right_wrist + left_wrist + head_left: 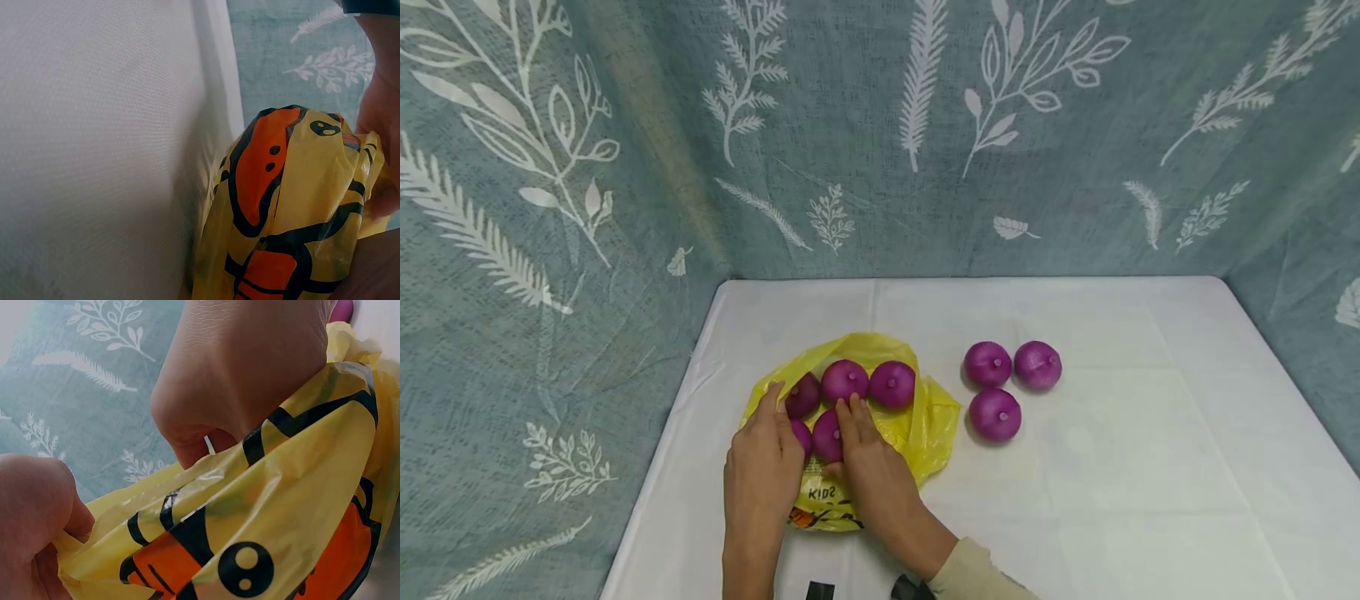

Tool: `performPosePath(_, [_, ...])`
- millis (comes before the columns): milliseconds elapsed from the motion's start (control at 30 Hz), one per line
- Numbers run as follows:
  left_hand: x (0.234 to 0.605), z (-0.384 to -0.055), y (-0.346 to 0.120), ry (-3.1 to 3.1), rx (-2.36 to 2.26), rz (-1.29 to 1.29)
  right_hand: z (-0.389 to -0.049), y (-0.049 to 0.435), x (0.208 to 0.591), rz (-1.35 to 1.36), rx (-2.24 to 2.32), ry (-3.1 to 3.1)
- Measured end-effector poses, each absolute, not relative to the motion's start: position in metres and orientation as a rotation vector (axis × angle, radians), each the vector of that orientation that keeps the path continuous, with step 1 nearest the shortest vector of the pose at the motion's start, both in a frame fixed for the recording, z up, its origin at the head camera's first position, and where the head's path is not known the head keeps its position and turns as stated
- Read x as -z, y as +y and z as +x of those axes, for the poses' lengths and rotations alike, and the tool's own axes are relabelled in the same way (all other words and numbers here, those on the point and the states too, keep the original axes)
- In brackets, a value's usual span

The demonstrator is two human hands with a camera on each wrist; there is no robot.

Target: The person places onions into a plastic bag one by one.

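A yellow plastic bag (936, 425) with black and orange print lies mouth up, several red onions (845, 381) inside it. My left hand (763, 467) grips the bag's rim on the left side; the left wrist view shows the film (187, 487) bunched against its fingers (31, 512). Reaching into the bag's mouth, my right hand (880, 475) has its fingers over the right side of one onion (826, 437), the thumb low in front of it. Part of another onion (802, 435) is hidden behind my left fingers.
Three more red onions (995, 415) sit close together on the white-covered table (1150, 467), right of the bag. A teal cloth with white leaf patterns (850, 125) hangs at the back and sides. Small dark objects (820, 590) show at the front edge of the view.
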State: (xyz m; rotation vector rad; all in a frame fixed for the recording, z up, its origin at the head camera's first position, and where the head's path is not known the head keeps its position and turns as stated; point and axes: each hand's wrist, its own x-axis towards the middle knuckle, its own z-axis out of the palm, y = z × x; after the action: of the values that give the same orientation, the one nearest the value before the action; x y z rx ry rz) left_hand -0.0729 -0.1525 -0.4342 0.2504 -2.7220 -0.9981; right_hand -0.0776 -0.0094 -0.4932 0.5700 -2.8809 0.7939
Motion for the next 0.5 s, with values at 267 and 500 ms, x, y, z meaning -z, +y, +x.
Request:
performPosePath(267, [0.433,-0.074,-0.152,-2.723,0.996,0.253,-0.078,-0.004,0.490,0.544,-0.848,-2.887])
performPosePath(500, [0.431,-0.073,-0.153,-2.745,0.994,0.263,-0.078,0.006,0.483,0.537,-0.885,-2.885])
